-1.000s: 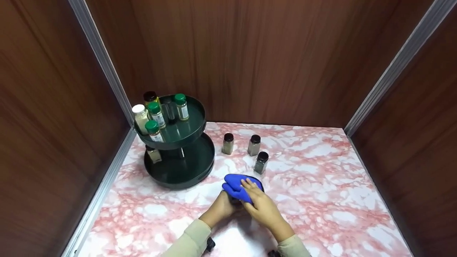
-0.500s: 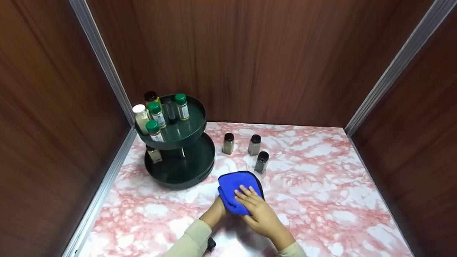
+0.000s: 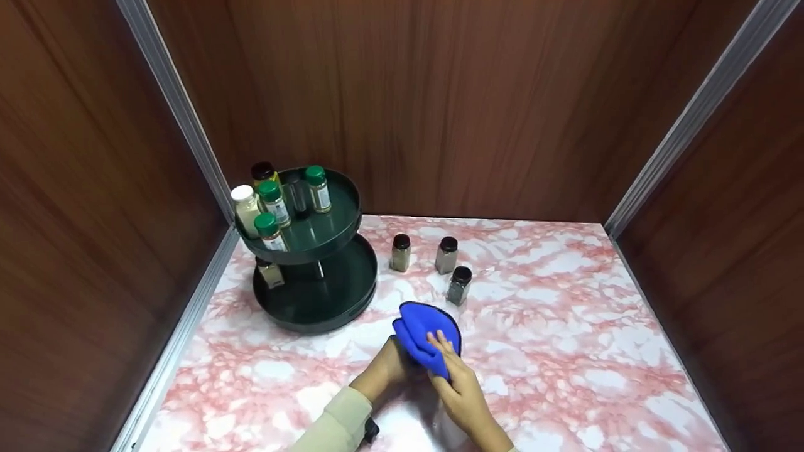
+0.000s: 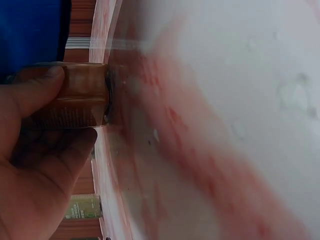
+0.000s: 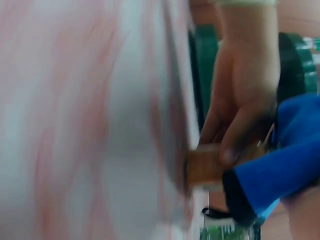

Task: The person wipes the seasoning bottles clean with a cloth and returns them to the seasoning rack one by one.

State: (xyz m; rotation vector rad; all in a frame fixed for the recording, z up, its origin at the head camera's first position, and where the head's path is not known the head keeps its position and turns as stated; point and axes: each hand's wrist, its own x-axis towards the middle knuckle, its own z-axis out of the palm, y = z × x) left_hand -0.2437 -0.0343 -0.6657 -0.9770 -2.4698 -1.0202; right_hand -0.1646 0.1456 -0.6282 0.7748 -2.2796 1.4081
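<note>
In the left wrist view my left hand grips a small clear spice jar with brown contents, thumb on one side and fingers on the other. The jar stands upright, its base right at the marbled tabletop. A blue cloth with black edging lies folded over the jar's top and hides the lid. My right hand holds this cloth from the right, fingers on its upper face and thumb at its lower edge. The right wrist view shows the cloth draped beside the jar.
Three black-capped spice jars stand beyond the hands, the nearest jar just past the cloth. To the left is a dark green two-tier turntable with several bottles on top, including a white-capped bottle. Wood-patterned walls enclose the table.
The cloth has turned back and forth over the jar's top, spreading out half a second ago and folding again now. My right hand has turned with it. The left hand stays in place.
</note>
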